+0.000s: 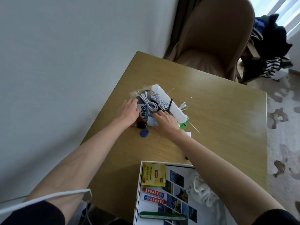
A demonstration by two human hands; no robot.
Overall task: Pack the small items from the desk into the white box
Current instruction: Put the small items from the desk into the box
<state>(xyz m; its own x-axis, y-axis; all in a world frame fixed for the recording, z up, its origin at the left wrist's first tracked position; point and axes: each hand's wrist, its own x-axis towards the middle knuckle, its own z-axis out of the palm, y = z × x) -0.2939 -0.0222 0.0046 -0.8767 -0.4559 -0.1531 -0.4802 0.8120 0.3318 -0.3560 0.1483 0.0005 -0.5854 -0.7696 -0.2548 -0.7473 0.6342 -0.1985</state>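
Note:
A heap of small items lies mid-desk: coiled white cables (154,101), a blue-and-white packet (144,111), a long white device (172,104), a black comb (170,104), clear plastic wrap (138,93), a blue key fob (144,133) and a dark key (140,125). My left hand (129,109) rests on the packet's left side, fingers extended. My right hand (164,121) reaches into the heap, fingertips curled at a pale blue paper (151,121); whether it grips anything is hidden. The white box (138,192) stands open at the near edge, holding a yellow tea bag (153,176), two red sachets, a green toothbrush and white cord.
A brown chair (215,38) stands behind the wooden desk (219,124). Thin wooden sticks (194,128) and a green packet (184,125) lie right of the heap. Clothes pile on the floor at far right. A white cable (48,197) crosses my left sleeve.

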